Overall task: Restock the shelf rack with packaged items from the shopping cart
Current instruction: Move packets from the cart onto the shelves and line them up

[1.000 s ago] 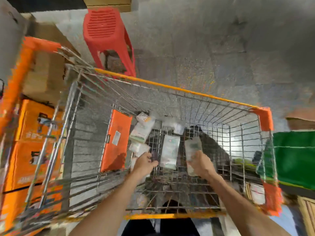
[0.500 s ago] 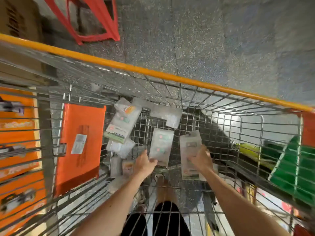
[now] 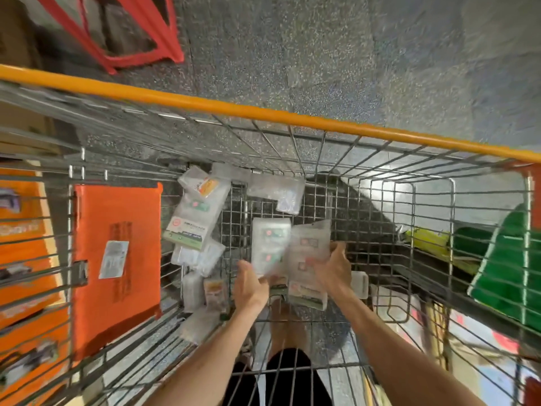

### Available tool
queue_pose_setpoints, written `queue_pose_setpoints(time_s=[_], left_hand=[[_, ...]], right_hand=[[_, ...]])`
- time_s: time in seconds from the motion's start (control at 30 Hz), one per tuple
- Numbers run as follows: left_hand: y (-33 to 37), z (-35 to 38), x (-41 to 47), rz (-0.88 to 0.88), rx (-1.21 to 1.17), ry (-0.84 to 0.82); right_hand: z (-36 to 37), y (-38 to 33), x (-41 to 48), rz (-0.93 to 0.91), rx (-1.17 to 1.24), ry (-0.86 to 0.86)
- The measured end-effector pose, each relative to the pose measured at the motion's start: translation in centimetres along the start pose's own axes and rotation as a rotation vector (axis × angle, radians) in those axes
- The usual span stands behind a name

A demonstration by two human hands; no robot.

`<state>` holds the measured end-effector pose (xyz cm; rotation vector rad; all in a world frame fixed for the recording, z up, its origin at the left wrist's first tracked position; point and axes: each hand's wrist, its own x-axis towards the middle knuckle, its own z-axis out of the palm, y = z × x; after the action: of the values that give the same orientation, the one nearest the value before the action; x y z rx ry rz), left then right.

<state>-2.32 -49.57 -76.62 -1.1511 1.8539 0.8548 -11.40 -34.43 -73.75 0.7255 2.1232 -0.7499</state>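
Note:
I look down into a wire shopping cart point(image 3: 322, 124) with an orange rim. Several clear plastic packets lie on its mesh floor. My right hand point(image 3: 333, 269) grips one long clear packet point(image 3: 310, 253), lifted and tilted over the cart floor. Beside it lies another packet point(image 3: 269, 244) with green and red labels; my left hand point(image 3: 250, 287) reaches to its lower edge with fingers spread, and contact is blurred. More packets point(image 3: 194, 218) are piled at the cart's left side.
An orange plastic flap point(image 3: 117, 259) leans against the cart's left wall. Orange boxes point(image 3: 20, 259) stand outside on the left, a red plastic stool point(image 3: 140, 33) beyond the cart, green goods point(image 3: 509, 268) on the right. The floor is grey speckled stone.
My right hand has brought its packet leftward, next to the lying packet. My left hand has moved right toward that packet. The camera has tipped further down into the cart.

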Motion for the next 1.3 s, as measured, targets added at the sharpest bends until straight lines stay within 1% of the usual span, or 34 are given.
queue_pose_setpoints(time_s=[0.1,0.17,0.27,0.37,0.43,0.5,0.53,0.6,0.73,0.77,0.8,0.87,0.9,0.97,1.03,1.17,1.2,1.3], left_hand=[[-0.3,-1.3,-0.9,0.058,-0.047,-0.007],[-0.6,-2.6,-1.9,0.103,-0.105,-0.049],[-0.7,-5.2,-3.2,0.156,-0.199,-0.096],[-0.6,-8.2,-5.3,0.229,-0.289,-0.174],[-0.4,-9.6,-6.5,0.246,-0.355,-0.250],[-0.1,-11.3,-8.8,0.266,-0.440,-0.288],[0.2,-12.5,-10.6,0.298,-0.462,-0.284],[0.4,-14.0,-12.6,0.324,-0.543,-0.270],[0.5,-17.5,-18.7,0.448,-0.642,-0.259],[0.6,-18.3,-20.1,0.469,-0.663,-0.262],[0.9,-18.5,-20.5,0.487,-0.672,-0.264],[1.5,-19.7,-23.6,0.591,-0.635,-0.279],[1.5,-20.3,-25.6,0.646,-0.609,-0.308],[1.9,-20.8,-28.9,0.728,-0.570,-0.349],[2.4,-21.1,-32.1,0.802,-0.537,-0.384],[3.9,-20.4,-38.2,0.938,-0.484,-0.439],[4.1,-20.4,-39.1,0.955,-0.491,-0.439],[6.2,-18.3,-44.1,1.067,-0.421,-0.506]], right_hand=[[-0.3,-0.2,-0.4,0.029,0.081,0.004],[-0.8,-0.5,-1.3,0.001,0.143,-0.024],[-1.7,-0.9,-2.9,-0.031,0.297,-0.069],[-3.3,-2.1,-6.0,-0.059,0.397,-0.024],[-4.1,-2.9,-7.9,-0.077,0.483,0.003],[-5.3,-3.2,-10.4,-0.122,0.562,0.026],[-6.3,-3.4,-12.2,-0.162,0.602,0.047],[-7.8,-3.4,-14.2,-0.159,0.663,0.052],[-11.8,-4.0,-21.8,-0.196,0.902,0.059],[-12.6,-4.1,-23.4,-0.207,0.925,0.067],[-13.1,-4.2,-24.3,-0.212,0.923,0.089],[-14.3,-3.8,-27.1,-0.200,0.902,0.203],[-14.8,-3.4,-28.9,-0.222,0.918,0.274],[-16.2,-2.2,-32.2,-0.290,0.959,0.344],[-18.1,-0.8,-35.8,-0.333,1.059,0.355],[-22.6,2.7,-43.9,-0.450,1.208,0.235],[-23.0,3.2,-44.7,-0.475,1.225,0.188],[-25.9,7.5,-49.1,-0.587,1.250,0.179]])
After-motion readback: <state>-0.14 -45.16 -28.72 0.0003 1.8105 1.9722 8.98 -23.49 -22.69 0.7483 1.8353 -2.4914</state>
